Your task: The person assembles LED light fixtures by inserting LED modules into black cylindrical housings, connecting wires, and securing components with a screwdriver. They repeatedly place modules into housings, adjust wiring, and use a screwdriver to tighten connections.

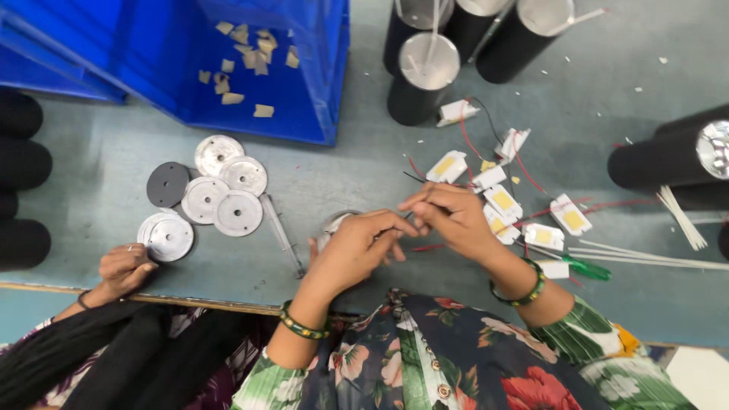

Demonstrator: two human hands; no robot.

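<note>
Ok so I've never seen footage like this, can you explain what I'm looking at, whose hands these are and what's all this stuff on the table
This is one picture from a camera worn on a person's head, looking down at a grey-blue table. The left hand and right hand meet at the middle, pinching something small by a round metal part; a thin red wire runs under them. Right of them lie small white plates with yellow squares and a green-handled tool. To the left are silver discs and a blue bin; black cylinders stand at the top. The hand at bottom left belongs to someone else.
</note>
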